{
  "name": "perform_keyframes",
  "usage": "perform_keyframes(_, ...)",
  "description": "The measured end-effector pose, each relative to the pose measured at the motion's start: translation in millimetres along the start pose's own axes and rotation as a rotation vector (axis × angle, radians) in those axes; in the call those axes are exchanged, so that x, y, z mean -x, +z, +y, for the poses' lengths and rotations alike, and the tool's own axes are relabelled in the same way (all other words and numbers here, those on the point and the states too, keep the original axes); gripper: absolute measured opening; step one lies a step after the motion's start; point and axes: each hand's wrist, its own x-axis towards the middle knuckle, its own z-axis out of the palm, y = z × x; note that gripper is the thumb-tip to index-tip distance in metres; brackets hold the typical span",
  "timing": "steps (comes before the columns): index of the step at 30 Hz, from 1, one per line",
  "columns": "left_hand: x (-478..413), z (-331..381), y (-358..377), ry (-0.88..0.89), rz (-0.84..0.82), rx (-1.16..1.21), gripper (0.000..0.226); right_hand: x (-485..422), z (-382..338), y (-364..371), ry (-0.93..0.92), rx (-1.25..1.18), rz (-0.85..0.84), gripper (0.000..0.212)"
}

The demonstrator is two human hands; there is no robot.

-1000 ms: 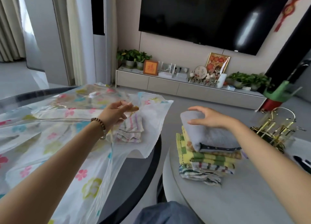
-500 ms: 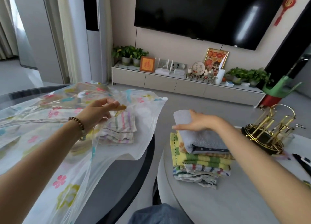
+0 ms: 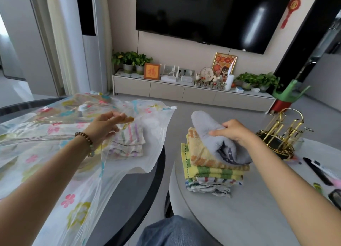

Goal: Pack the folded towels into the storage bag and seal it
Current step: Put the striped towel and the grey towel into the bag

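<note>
l grip (image 3: 105, 125) pinches storage bag (image 3: 55, 129) mouth open; r grip (image 3: 234, 131) curls round grey towel (image 3: 206, 133) atop stack (image 3: 212, 170) on desk (image 3: 249, 218). risk: towel may unfold mid-carry, or film slips & mouth shuts.

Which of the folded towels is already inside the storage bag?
The pastel-striped towel, seen through the storage bag beside the left hand. The rest sit stacked outside it, the grey towel on top gripped by the right hand.

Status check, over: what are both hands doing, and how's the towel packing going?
Left hand pinches storage bag top sheet, mouth held open. Right hand grips grey towel atop towel stack. One striped towel inside bag. Nothing seen blocking the way.
</note>
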Motion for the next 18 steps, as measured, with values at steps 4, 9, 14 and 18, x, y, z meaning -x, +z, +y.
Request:
perform_keyframes(4, 0.7, 6.0, -6.1, 0.001, -0.006, -0.004, 0.023, 8.8, -11.1, -36.1, -0.052, -0.336, 0.100, 0.035)
perform_keyframes(9, 3.2, 20.1, -17.1, 0.024, 0.014, 0.019, 0.014, 25.1, -61.7, -37.1, -0.282, -0.797, 0.012, 0.031)
perform_keyframes(14, 13.2, 27.1, -31.1, 0.036, 0.040, 0.111, 0.014, 29.0, -111.9, 52.7, -0.352, -0.984, -0.087, 0.011)
perform_keyframes(18, 21.3, 25.8, -49.0, 0.009, 0.069, 0.236, 0.022, 35.7, -120.3, 183.5, -0.263, -0.732, -0.130, 0.019)
